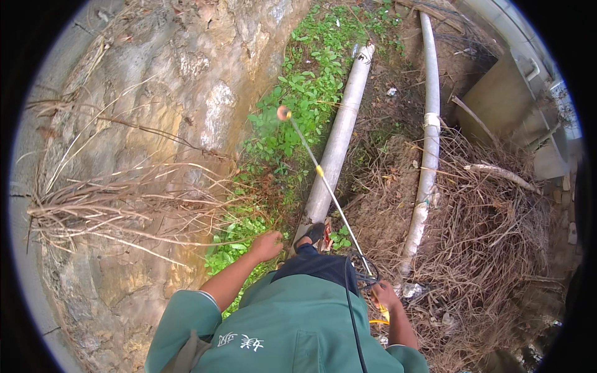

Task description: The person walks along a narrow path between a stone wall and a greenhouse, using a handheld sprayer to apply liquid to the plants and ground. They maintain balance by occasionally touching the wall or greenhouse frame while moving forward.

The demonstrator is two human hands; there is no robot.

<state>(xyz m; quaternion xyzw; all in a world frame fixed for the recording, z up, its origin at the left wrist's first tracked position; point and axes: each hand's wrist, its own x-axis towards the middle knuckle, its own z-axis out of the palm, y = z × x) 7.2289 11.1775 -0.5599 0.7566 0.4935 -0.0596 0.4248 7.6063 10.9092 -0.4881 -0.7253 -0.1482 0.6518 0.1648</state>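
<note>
My right hand (385,295) is closed round the handle end of a long, thin sprayer wand (336,203). The wand slants up and left across a pale pipe, and its orange-pink nozzle (283,112) is over low green plants (305,102), with a faint haze beside it. A black hose (349,304) hangs by my right side and loops near the hand. On the left, my left hand (267,245) is closed at the edge of the plants. A thin dry twig runs up to its fingers; whether they grip it I cannot tell.
A rock wall (143,112) with dry branches (124,208) rises on the left. My dark shoe (313,233) is at the near end of the thick pale pipe (341,133). Right of it are another pipe (430,124), a heap of brushwood (491,230) and a grey panel (497,93).
</note>
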